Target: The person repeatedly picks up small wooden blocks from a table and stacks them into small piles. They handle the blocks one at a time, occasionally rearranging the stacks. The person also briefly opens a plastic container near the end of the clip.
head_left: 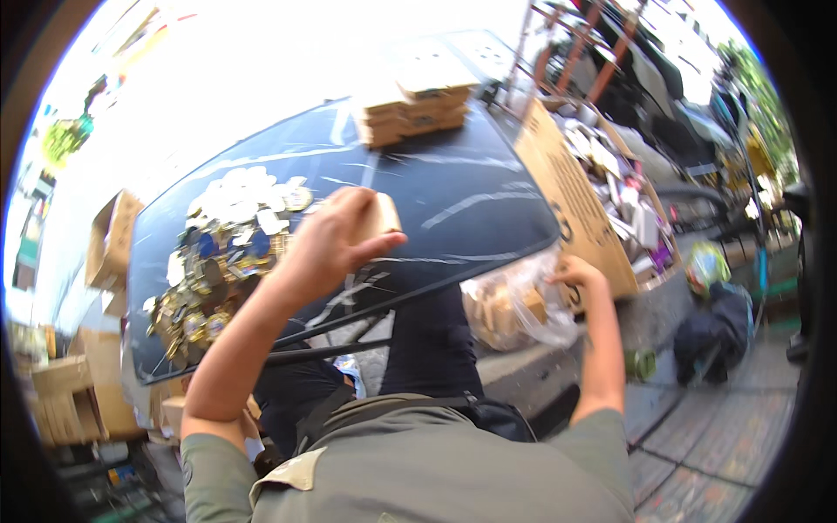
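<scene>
My left hand (336, 228) is over the middle of a dark marbled table (462, 196), its fingers closed round a small tan box (385, 214). Most of that box is behind the hand. Down at the table's right front edge, my right hand (577, 272) grips the rim of a clear plastic bag (554, 324). Inside the bag are several small brown boxes (501, 305). To the left of my left hand lies a loose heap of shiny gold and silver pieces (218, 261), some round and flat; their exact kind cannot be made out.
Stacked small brown boxes (410, 118) stand at the table's far side. Right of the table, a large open carton (571, 196) holds many small packages (619, 183). More cardboard boxes (78, 392) sit at the left. A dark cloth bundle (717, 336) rests on the right-hand paving.
</scene>
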{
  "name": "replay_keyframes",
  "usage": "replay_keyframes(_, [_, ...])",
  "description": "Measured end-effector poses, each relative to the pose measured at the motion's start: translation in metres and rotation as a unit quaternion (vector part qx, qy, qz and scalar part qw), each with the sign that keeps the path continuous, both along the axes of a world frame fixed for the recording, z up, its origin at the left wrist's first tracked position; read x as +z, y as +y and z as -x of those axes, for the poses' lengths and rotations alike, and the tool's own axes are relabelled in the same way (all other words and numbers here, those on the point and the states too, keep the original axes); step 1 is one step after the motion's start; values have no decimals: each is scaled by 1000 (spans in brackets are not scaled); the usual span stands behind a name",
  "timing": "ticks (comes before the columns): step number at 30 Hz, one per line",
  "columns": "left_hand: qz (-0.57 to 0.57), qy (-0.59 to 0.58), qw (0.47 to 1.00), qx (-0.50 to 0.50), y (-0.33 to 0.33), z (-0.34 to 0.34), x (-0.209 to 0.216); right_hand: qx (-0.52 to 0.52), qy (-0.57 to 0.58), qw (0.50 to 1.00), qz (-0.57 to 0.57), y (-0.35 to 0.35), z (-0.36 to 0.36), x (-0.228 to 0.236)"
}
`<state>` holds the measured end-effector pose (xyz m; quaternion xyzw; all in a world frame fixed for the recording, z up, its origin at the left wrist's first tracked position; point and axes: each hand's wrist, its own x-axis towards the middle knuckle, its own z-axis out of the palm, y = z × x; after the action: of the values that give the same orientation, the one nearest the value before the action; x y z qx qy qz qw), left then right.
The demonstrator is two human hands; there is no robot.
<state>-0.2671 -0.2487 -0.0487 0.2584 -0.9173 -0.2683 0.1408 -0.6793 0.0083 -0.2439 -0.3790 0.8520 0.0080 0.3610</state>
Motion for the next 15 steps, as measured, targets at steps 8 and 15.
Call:
replay_keyframes(8, [-404, 213, 889, -43, 19, -38, -14, 137, -177, 859, 461, -105, -232, 241])
replay_keyframes(15, [-382, 394, 833, 67, -24, -106, -8, 283, -324, 665, 611, -231, -327, 211])
